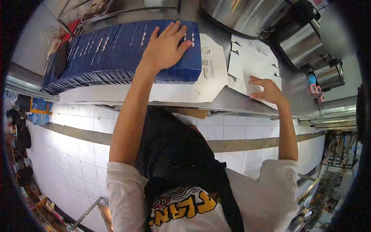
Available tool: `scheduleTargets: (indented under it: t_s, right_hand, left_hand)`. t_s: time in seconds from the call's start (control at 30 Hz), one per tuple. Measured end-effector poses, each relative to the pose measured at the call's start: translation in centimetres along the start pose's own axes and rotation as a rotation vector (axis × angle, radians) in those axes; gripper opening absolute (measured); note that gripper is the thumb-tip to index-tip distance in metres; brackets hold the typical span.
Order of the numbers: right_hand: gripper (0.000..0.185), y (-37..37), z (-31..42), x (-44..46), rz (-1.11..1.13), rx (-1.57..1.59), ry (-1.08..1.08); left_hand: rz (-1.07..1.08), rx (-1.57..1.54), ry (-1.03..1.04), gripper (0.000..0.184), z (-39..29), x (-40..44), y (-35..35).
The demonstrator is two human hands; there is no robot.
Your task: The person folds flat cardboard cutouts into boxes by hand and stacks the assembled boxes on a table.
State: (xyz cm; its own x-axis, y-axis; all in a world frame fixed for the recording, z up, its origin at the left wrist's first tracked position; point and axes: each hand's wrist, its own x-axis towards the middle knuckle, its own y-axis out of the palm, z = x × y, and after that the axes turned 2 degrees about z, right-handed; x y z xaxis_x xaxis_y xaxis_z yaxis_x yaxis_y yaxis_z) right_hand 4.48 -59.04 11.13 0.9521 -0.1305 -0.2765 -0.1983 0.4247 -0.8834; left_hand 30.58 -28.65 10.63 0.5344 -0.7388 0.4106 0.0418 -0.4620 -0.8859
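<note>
A long row of dark blue folded cardboard boxes (119, 48) stands packed side by side on the steel counter. My left hand (164, 48) rests on top of the row near its right end, fingers spread. Beneath the row lies a white cardboard sheet (214, 67) with small print and a code on it. To the right is another flat white cardboard piece (253, 62) with dark cut notches along its sides. My right hand (267, 91) is over its near edge, thumb and fingers apart; whether it touches the card I cannot tell.
Large steel pots (247, 15) stand behind the white card, with another steel vessel (309, 46) at the right. Small pink-handled items (315, 89) lie at the counter's right end. A metal rack (116, 11) stands behind the boxes. The counter's front edge (239, 110) runs before my body.
</note>
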Motion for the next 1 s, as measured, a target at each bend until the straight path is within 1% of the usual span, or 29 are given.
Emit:
scheduleTargets:
  t_s: [0.1, 0.13, 0.17, 0.2, 0.23, 0.3, 0.33, 0.4, 0.43, 0.47, 0.53, 0.57, 0.6, 0.63, 0.67, 0.7, 0.73, 0.77, 0.83, 0.9, 0.97, 1.0]
  right_hand:
    - [0.053, 0.3, 1.8, -0.1, -0.011, -0.109, 0.062]
    - [0.053, 0.8, 1.2, -0.6, 0.008, -0.11, 0.072]
    - [0.044, 0.9, 0.8, -0.6, -0.031, -0.107, -0.007]
    - [0.036, 0.8, 0.8, -0.3, -0.076, -0.105, -0.091]
    - [0.036, 0.4, 0.9, -0.2, -0.084, -0.109, -0.102]
    - [0.024, -1.2, 3.1, -1.1, 0.022, -0.131, 0.162]
    - [0.021, -0.9, 2.0, -1.7, -0.148, -0.06, 0.033]
    - [0.018, -1.5, 0.8, -3.2, -0.434, -0.069, 0.039]
    - [0.017, -2.8, -0.6, -4.3, -0.511, -0.149, 0.026]
    - [0.016, -4.2, -3.1, -5.1, -0.571, -0.216, -0.011]
    - [0.019, -7.4, -8.4, -7.5, -0.796, -0.262, -0.005]
    - [0.021, -9.3, -6.5, -8.3, -0.851, -0.29, 0.037]
    - [0.024, -11.3, -4.3, -9.0, -0.903, -0.315, 0.08]
    - [0.026, -12.1, -0.4, -8.9, -1.015, -0.305, -0.077]
    - [0.026, -13.2, 2.4, -8.5, -1.024, -0.289, -0.125]
    - [0.024, -14.0, 4.9, -8.3, -0.984, -0.076, -0.133]
    - [0.023, -13.7, 7.3, -7.7, -0.929, 0.132, -0.137]
    - [0.023, -12.9, 10.1, -6.3, -0.931, 0.145, -0.18]
    - [0.02, -10.9, 17.2, -3.1, -0.91, 0.144, -0.459]
    - [0.019, -8.6, 24.5, -0.3, -0.772, 0.296, -0.628]
    - [0.019, -5.6, 29.6, 2.9, -0.474, 0.542, -0.76]
    - [0.019, -5.3, 31.7, 4.2, -0.275, 0.6, -0.865]
  left_hand:
    - [0.042, -0.002, -0.018, 0.056, 0.0, -0.4, 0.4]
    - [0.023, 0.008, -0.008, 0.056, 0.0, -0.4, 0.7]
    - [-0.011, 0.033, 0.007, 0.056, 0.3, -0.2, 0.6]
    - [-0.018, -0.007, 0.005, 0.057, 0.4, -0.1, 0.6]
    - [-0.028, 0.002, 0.003, 0.057, 0.3, -0.1, 0.4]
    - [0.008, -0.03, -0.012, 0.058, 0.2, -0.1, 0.1]
    - [0.004, -0.044, -0.011, 0.059, 0.1, -0.1, 0.0]
    - [-0.013, -0.03, -0.003, 0.059, -0.1, 0.2, 0.1]
    - [0.002, -0.034, 0.008, 0.059, -0.1, 0.0, 0.0]
    - [0.001, -0.048, -0.005, 0.059, -0.3, -0.1, -0.4]
    - [-0.029, -0.09, -0.029, 0.057, -0.6, -0.2, -0.3]
    - [-0.066, -0.117, -0.036, 0.055, -0.5, -0.2, -0.3]
    - [-0.058, -0.22, -0.033, 0.054, -0.6, -0.2, -1.1]
    - [-0.055, -0.325, -0.025, 0.053, -0.7, -0.1, -2.0]
    - [-0.148, -0.481, 0.022, 0.052, -0.6, 0.0, -2.0]
    - [-0.239, -0.637, 0.08, 0.052, -0.7, -0.3, -2.6]
    - [-0.285, -0.768, 0.087, 0.054, -1.0, -1.1, -2.6]
    - [-0.332, -0.896, 0.1, 0.056, -2.2, -2.3, -3.4]
    - [-0.35, -1.289, 0.0, 0.068, -5.4, -5.0, -5.9]
    - [-0.585, -1.311, 0.073, 0.085, -7.0, -6.3, -6.4]
    - [-0.59, -1.233, -0.064, 0.093, -7.4, -8.9, -9.0]
    - [-0.65, -1.372, -0.088, 0.093, -7.3, -9.8, -10.0]
